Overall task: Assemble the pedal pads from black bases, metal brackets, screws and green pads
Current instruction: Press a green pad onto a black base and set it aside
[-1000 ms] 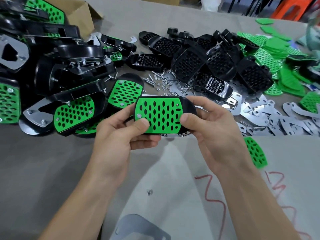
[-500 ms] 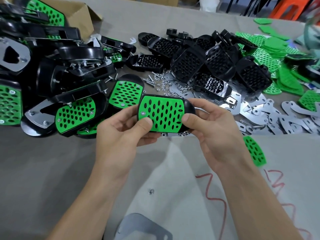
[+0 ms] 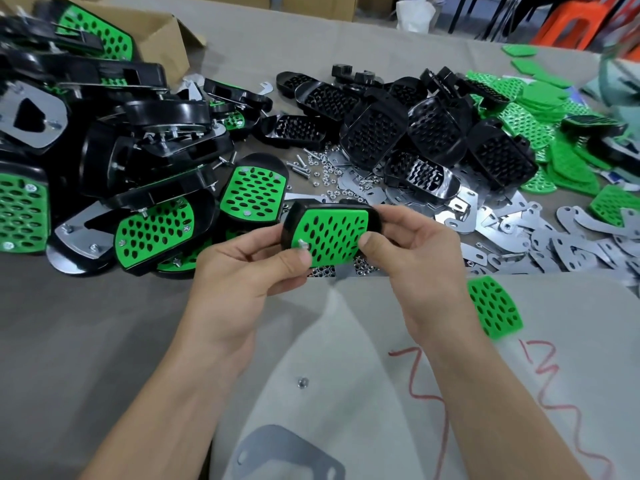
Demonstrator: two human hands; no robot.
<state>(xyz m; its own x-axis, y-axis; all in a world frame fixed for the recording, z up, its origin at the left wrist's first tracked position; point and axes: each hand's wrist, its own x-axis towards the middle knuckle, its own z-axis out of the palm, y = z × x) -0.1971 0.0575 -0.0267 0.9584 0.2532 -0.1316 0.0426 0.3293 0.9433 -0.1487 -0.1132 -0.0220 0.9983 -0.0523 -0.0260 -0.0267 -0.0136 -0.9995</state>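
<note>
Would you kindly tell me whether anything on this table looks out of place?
A single nut lies alone on the pale cloth, far from the loose hardware heap. One green pad also sits apart from the green pile, beside the right hand gripping the pedal pad.

In the middle, above the table point(image 3: 86, 341), the pedal pad point(image 3: 332, 233) is held between the left hand point(image 3: 242, 271) at its left end and the right hand point(image 3: 422, 251) at its right end. To its left lies a pile of assembled pedals point(image 3: 104, 150), with a cardboard box point(image 3: 166, 36) behind that pile. Behind the held piece lie loose screws and nuts point(image 3: 318, 168), then a heap of bare bases point(image 3: 415, 133). Further right is a heap of loose pads point(image 3: 554, 116), with a spread of brackets point(image 3: 554, 237) in front of it. Nearest the person a sheet point(image 3: 381, 341) lies on the table, bearing a nut point(image 3: 303, 382), a single pad point(image 3: 495, 306) to the right and a lone bracket point(image 3: 287, 455) at the near edge.
</note>
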